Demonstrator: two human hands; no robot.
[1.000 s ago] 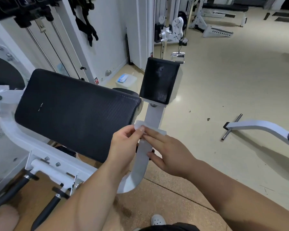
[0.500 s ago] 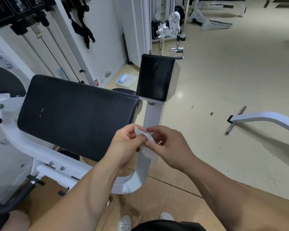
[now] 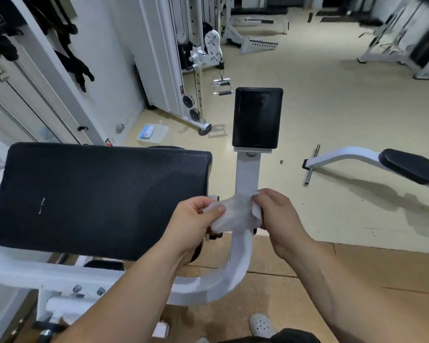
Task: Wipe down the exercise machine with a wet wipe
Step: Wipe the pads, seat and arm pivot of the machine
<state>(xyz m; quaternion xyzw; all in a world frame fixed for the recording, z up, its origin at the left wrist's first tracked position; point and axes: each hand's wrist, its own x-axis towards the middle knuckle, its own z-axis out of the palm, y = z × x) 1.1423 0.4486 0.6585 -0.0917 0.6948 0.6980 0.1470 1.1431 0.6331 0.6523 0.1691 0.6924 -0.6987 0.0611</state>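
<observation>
The exercise machine has a white steel frame (image 3: 243, 266), a wide black pad (image 3: 102, 196) on the left and a small black pad (image 3: 257, 117) on an upright white post (image 3: 247, 174). A white wet wipe (image 3: 235, 215) is stretched and partly crumpled in front of that post, where it bends. My left hand (image 3: 193, 224) pinches the wipe's left end. My right hand (image 3: 280, 219) grips its right end. Whether the wipe touches the post I cannot tell.
A blue-and-white wipe pack (image 3: 150, 132) lies on the floor by the wall. A cable machine with a metal handle (image 3: 222, 86) stands behind. Another white bench arm with a black pad (image 3: 406, 165) is at the right. My shoe (image 3: 261, 324) shows below.
The wipe went from flat and folded to spread and bunched between my hands. Both hands drew apart, and the view turned so the small pad now faces me squarely.
</observation>
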